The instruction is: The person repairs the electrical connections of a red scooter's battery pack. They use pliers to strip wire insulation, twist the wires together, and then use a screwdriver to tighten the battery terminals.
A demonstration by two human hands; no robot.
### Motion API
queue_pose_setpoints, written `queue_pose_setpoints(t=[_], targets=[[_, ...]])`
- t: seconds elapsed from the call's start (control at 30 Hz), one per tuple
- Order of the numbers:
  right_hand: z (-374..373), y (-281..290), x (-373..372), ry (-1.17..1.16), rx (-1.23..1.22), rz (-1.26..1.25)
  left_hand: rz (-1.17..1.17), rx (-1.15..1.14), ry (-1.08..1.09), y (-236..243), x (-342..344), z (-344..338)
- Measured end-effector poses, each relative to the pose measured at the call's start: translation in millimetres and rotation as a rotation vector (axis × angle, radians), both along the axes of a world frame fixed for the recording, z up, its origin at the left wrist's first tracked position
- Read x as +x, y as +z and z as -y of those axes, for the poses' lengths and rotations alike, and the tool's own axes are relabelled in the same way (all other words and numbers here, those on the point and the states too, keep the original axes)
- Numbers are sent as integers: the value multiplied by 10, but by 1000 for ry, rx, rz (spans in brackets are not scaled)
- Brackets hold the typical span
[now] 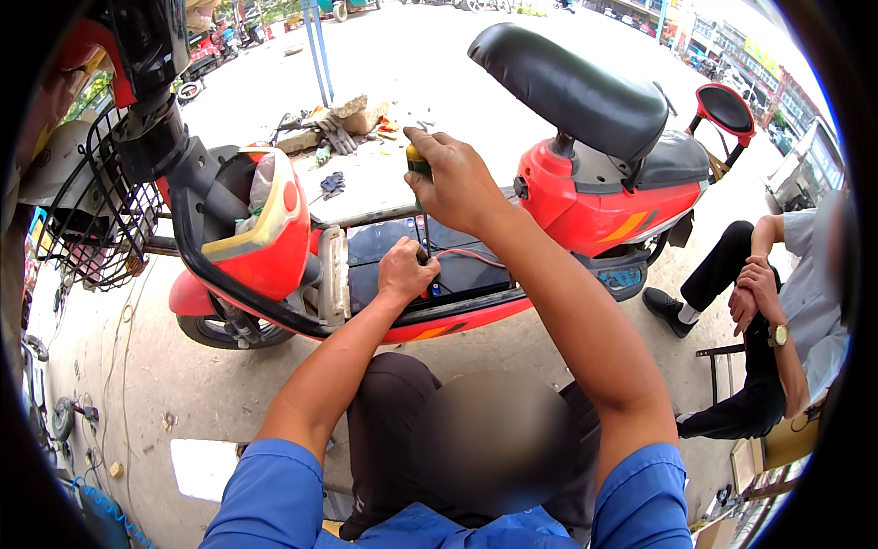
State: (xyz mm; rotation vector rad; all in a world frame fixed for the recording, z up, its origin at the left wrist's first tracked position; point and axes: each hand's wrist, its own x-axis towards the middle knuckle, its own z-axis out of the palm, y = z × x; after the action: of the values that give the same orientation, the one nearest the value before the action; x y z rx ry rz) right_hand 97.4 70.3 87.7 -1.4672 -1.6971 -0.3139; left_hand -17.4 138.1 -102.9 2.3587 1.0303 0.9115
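A red electric scooter (pixel 457 320) stands side-on before me, its floorboard compartment open over black batteries (pixel 373 243). My right hand (pixel 460 186) is raised above them, wrapped round the yellow-and-black handle of a screwdriver (pixel 418 165). The screwdriver's thin shaft points down toward the batteries, close to my left fingers. Low over the battery tops, my left hand (pixel 404 273) has its fingers pinched together near the terminals; what they hold is hidden. A red wire (pixel 471 253) runs over the batteries to the right of that hand.
The scooter's black seat (pixel 576 87) is tipped up at right. A person in a grey shirt (pixel 814 274) sits close by on the right. Beyond the scooter lie gloves (pixel 337 135) and stones (pixel 361 114). Cables (pixel 123 366) trail over the ground at left.
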Motion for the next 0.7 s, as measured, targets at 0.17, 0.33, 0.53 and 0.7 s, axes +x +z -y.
queue_pose_setpoints(t=[0.17,0.33,0.53,0.7], targets=[[55,60,-83,-41,-126,15,-2,-18,18,3,-45,-19],[-16,-64,-18,-12,4,11,-20,-18,16,44,12,16],[21,28,-100,-55,-104,26,-39,-64,25,57,-19,4],[-91,-75,-82,11,79,-16,-34,-69,14,64,7,16]])
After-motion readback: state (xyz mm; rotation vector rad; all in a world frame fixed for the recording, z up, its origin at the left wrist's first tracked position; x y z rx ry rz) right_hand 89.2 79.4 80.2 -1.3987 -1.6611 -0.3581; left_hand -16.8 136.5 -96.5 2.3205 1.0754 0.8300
